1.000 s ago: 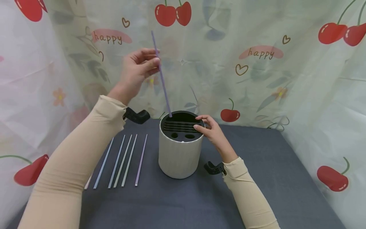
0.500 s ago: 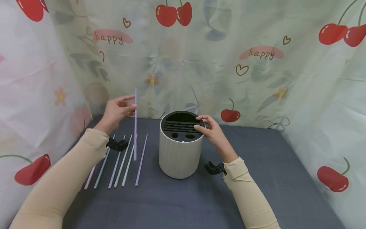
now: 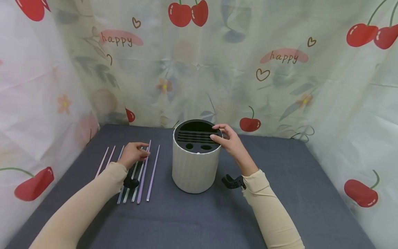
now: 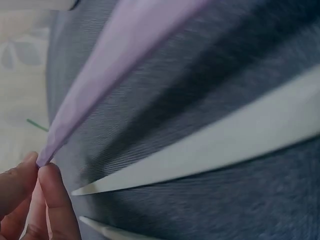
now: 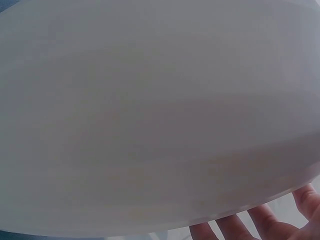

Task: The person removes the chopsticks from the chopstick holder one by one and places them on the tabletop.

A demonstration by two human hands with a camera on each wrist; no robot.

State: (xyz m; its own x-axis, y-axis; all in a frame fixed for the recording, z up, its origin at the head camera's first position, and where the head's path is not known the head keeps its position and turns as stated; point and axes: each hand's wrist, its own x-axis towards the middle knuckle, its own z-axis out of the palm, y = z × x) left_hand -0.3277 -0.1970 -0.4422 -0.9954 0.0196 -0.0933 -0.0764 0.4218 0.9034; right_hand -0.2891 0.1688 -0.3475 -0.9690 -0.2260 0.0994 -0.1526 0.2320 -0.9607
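My left hand [image 3: 134,154] pinches a light purple chopstick [image 3: 142,183] near its thin far end, close over the table among the other chopsticks. In the left wrist view, thumb and finger meet at the tip of this purple chopstick [image 4: 85,92], beside a white chopstick [image 4: 210,152]. A white ribbed utensil holder [image 3: 195,173] with a black slotted insert stands upright to the right. My right hand [image 3: 232,143] grips its right rim, thumb and fingers over the edge. The holder's pale wall [image 5: 150,125] fills most of the right wrist view.
Another purple chopstick [image 3: 153,174] lies between the held one and the holder. Pink chopsticks [image 3: 102,162] lie further left, partly behind my left sleeve, with blue and white ones between. A dark cloth covers the table [image 3: 199,224]; a cherry-print curtain [image 3: 199,86] hangs around it.
My left hand has carried the purple chopstick from above the holder's back opening, left and down to the row of chopsticks. The right hand has stayed on the rim.
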